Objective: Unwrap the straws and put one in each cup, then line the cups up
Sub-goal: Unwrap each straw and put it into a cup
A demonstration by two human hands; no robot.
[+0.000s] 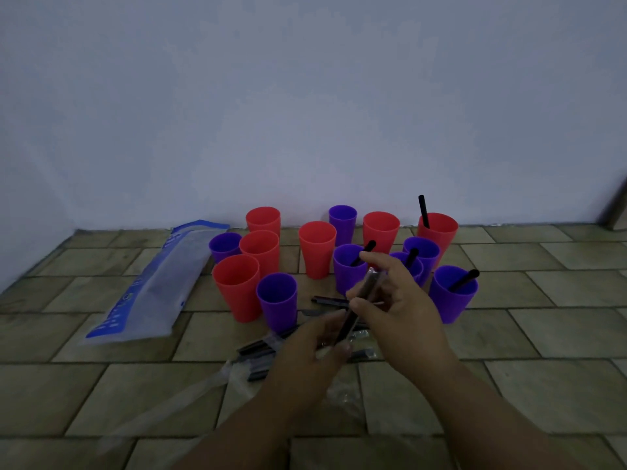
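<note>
Several red and purple cups stand on the tiled floor near the wall. Black straws stick out of a red cup (pixel 437 232) at the back right and of purple cups (pixel 453 296) (pixel 349 271) (pixel 409 266) beside it. The left cups, such as a red one (pixel 235 286) and a purple one (pixel 276 300), hold no straw. My left hand (pixel 310 351) and my right hand (pixel 397 300) both grip one wrapped black straw (pixel 359 298), tilted, in front of the cups. More wrapped straws (pixel 258 349) lie on the floor under my hands.
A clear plastic bag with blue print (pixel 149 286) lies flat to the left of the cups. Empty clear wrappers (pixel 190 398) lie on the tiles at the lower left. The white wall (pixel 305 113) rises just behind the cups.
</note>
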